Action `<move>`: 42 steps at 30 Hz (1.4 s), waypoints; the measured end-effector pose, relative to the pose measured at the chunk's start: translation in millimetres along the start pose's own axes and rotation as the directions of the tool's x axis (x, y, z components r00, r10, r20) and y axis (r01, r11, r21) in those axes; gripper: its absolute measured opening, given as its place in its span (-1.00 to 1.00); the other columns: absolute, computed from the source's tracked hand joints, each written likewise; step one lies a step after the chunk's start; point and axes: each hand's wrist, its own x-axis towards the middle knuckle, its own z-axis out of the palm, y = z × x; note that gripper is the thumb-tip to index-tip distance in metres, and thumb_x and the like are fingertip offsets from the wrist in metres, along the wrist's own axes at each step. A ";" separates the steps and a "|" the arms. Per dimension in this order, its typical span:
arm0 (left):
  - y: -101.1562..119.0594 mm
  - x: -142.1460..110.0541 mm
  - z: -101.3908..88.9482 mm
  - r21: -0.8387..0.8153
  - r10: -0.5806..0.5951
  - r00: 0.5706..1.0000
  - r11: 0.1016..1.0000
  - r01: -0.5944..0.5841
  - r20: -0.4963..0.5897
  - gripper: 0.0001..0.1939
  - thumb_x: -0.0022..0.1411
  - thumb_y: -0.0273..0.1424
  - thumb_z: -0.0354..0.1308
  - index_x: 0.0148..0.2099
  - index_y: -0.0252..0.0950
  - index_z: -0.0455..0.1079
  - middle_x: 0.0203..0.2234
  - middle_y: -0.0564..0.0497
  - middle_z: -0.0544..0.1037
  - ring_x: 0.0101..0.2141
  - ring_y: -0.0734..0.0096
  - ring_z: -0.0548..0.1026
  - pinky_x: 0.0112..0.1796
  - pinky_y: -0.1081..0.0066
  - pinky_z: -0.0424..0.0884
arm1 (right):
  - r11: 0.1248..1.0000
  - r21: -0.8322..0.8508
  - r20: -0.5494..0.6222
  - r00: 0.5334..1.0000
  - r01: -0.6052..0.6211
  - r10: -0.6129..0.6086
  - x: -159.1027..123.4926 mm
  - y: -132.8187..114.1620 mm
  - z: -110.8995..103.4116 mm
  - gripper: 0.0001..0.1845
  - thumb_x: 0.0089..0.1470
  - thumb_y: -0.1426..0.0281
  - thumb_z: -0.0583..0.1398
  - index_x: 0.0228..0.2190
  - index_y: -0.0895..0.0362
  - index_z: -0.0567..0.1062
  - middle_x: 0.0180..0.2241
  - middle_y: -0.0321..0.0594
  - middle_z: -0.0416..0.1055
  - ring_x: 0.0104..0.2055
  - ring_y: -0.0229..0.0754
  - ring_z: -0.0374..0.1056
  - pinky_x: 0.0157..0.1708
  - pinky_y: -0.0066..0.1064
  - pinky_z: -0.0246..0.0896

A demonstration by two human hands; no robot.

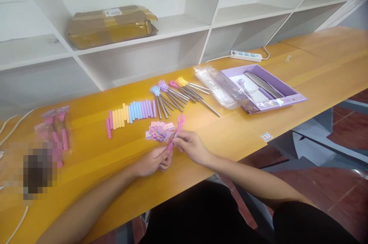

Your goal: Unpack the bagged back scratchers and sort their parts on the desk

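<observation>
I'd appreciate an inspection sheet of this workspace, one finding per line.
Surface: yellow-brown table, sticker near its front edge.
Job's things: pink scratcher, metal-rod scratchers, row of coloured tubes, pile of printed cards, bagged scratchers.
Clutter: clear plastic against the purple box.
Hands: left hand closed on the pink scratcher's handle; right hand pinching it below the claw.
Cables: white cable at left; power strip near the shelves.
Surroundings: taped parcel on a shelf; lower-left patch blurred.
Spills: nothing seen.

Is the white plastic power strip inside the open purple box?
No, the power strip lies on the yellow wooden table, behind the box.
</observation>
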 end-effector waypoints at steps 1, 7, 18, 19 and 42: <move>1.4 -0.7 5.6 -0.017 0.002 1.000 1.000 -0.001 0.028 -0.53 0.55 0.07 0.05 -0.23 -0.21 0.12 -0.52 0.26 0.05 -0.58 0.58 -0.01 -0.52 0.48 -0.03 | 1.000 0.006 -0.015 1.000 -0.003 0.003 -4.0 -7.4 -1.1 -0.49 0.32 -0.04 0.29 -0.39 0.16 0.60 -0.56 -0.38 0.30 -0.54 -0.31 0.19 -0.46 -0.44 0.12; 11.6 -10.8 38.4 -0.153 0.039 0.990 0.988 -0.018 0.137 -0.55 0.58 0.01 0.03 -0.26 -0.20 0.10 -0.52 0.25 0.06 -0.61 0.59 0.00 -0.56 0.47 -0.05 | 0.999 -0.018 0.011 0.999 0.031 -0.030 -24.7 -49.7 -4.9 -0.54 0.37 0.04 0.29 -0.39 0.15 0.63 -0.51 -0.34 0.37 -0.53 -0.33 0.21 -0.45 -0.43 0.17; 19.8 -15.2 72.6 -0.177 0.089 0.992 0.982 -0.072 0.091 -0.46 0.59 0.03 0.01 -0.36 -0.21 0.07 -0.55 0.24 0.00 -0.60 0.58 -0.01 -0.55 0.43 -0.06 | 0.989 0.012 0.141 0.979 0.145 -0.146 -42.7 -47.6 -0.2 -0.61 0.42 0.12 0.27 -0.30 0.11 0.73 -0.39 -0.21 0.53 -0.32 -0.24 0.41 -0.25 -0.40 0.29; 19.5 -14.6 74.1 -0.190 0.100 0.990 0.979 -0.080 0.095 -0.47 0.59 0.02 0.01 -0.36 -0.21 0.08 -0.55 0.24 0.00 -0.61 0.59 -0.01 -0.56 0.44 -0.07 | 0.989 0.017 0.104 0.984 0.146 -0.147 -45.4 -48.2 1.7 -0.61 0.43 0.12 0.26 -0.30 0.10 0.73 -0.39 -0.21 0.54 -0.32 -0.23 0.41 -0.24 -0.40 0.29; 28.6 -23.2 92.2 -0.347 0.034 0.983 0.937 0.031 0.179 -0.54 0.57 0.00 0.08 -0.26 -0.21 0.11 -0.54 0.24 0.06 -0.63 0.62 -0.03 -0.61 0.51 -0.07 | 0.974 0.181 -0.040 0.990 0.138 -0.133 -59.7 -65.7 -10.8 -0.73 0.38 0.13 0.30 -0.30 -0.01 0.69 -0.39 -0.19 0.51 -0.31 -0.09 0.38 -0.27 -0.23 0.27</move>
